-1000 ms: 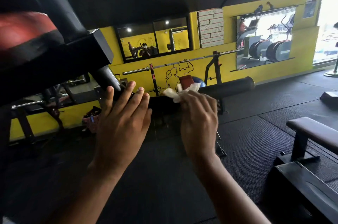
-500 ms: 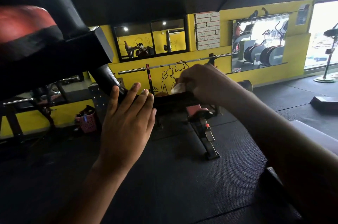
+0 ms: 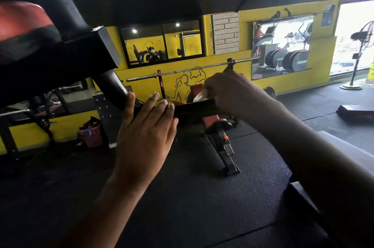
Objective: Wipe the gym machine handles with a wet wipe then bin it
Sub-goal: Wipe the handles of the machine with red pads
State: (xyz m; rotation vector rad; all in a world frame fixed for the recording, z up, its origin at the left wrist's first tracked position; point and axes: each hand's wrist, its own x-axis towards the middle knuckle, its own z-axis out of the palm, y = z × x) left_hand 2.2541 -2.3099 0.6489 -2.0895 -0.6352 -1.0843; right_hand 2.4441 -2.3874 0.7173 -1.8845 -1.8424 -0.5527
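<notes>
The crumpled white wet wipe (image 3: 200,96) sits on the black tubular machine handle (image 3: 194,108), pinched there under the curled fingers of the right hand (image 3: 228,94). Just left of the wipe, the left hand (image 3: 145,132) rests flat against the handle with its fingers straight. Wiping seems underway. Next, the wipe needs to be slid along the handle under firm pressure.

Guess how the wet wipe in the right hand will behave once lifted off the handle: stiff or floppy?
Probably floppy: the wet wipe looks crumpled and bunched under the right hand, so it should sag. Likely very light, since only a small wad shows. It may cling to the black handle if damp; wetness can't be seen.
</notes>
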